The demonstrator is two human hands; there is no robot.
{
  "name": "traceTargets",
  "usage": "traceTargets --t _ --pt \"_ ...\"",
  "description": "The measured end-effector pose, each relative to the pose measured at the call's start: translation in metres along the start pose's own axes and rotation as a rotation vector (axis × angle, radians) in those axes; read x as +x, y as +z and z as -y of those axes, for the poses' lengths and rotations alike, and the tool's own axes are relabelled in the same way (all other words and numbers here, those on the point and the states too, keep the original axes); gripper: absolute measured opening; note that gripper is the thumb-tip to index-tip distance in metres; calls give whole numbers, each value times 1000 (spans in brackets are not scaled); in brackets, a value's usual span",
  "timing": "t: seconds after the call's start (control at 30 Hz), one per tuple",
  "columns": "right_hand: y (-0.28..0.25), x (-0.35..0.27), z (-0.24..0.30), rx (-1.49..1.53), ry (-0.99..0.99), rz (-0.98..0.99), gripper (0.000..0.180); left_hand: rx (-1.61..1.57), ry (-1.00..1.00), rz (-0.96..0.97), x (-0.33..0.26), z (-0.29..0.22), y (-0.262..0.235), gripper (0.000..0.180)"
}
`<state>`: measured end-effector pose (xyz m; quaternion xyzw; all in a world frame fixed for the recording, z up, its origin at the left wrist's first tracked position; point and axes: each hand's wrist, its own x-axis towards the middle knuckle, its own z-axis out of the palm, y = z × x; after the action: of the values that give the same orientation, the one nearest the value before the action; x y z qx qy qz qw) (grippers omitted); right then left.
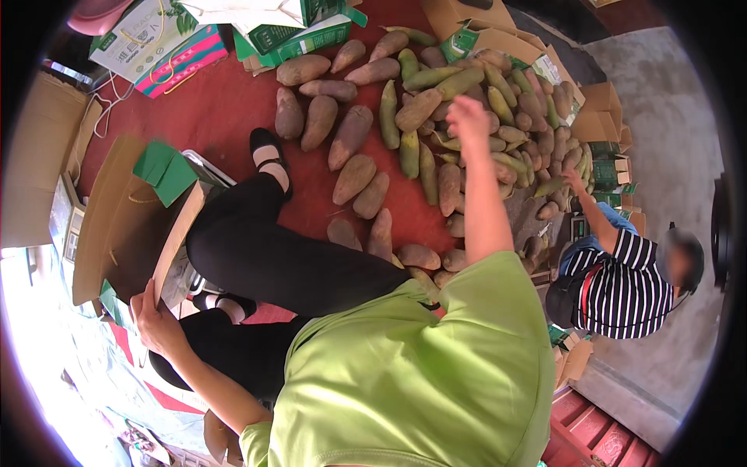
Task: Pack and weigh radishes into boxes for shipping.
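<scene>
Red floor covering point(226, 109) underfoot, grey concrete beyond it to the right. Flattened and open cardboard boxes ring the work area.

Left hand point(156, 321): low at the person's left side, fingers curled over the bottom edge of an open brown cardboard carton with green inner flaps point(128, 218). It grips that edge; the carton stands tilted, its mouth toward the floor spread.

Right hand point(468, 117): arm stretched forward, hand over a heap of long brown and green-husked root-like vegetables point(467, 132). Fingers look loosely bunched and blurred; cannot tell whether they hold a piece or only hover above the heap. The heap lies directly under and beyond this hand, spreading left of it into looser rows of fat brown tubers point(350, 136) on the red cover.

Between the two hands: the person's bent legs in black trousers point(264, 253), black strap shoe point(268, 152) pointing toward the tubers.

Beyond the left hand, far side: printed green-and-white cartons point(299, 35) and a pink-striped box point(183, 66).

Right of the right hand: another person in a striped shirt point(622, 284), crouched, their own hand point(574, 179) reaching into the heap's far edge.
</scene>
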<state>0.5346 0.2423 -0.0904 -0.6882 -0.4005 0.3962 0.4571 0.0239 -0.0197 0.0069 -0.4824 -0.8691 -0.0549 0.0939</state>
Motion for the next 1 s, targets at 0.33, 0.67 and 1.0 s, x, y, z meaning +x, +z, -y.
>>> traceTargets --t 0.33,0.67,1.0 --pt "-3 -60 -161 -857 49 46 24 0 -23 12 -2 1 4 32" --pt "-63 -38 -162 -1050 430 -134 71 11 39 7 -1 9 10 33" --pt "-57 -25 -184 -1003 585 -29 93 11 51 -12 -3 7 9 34"
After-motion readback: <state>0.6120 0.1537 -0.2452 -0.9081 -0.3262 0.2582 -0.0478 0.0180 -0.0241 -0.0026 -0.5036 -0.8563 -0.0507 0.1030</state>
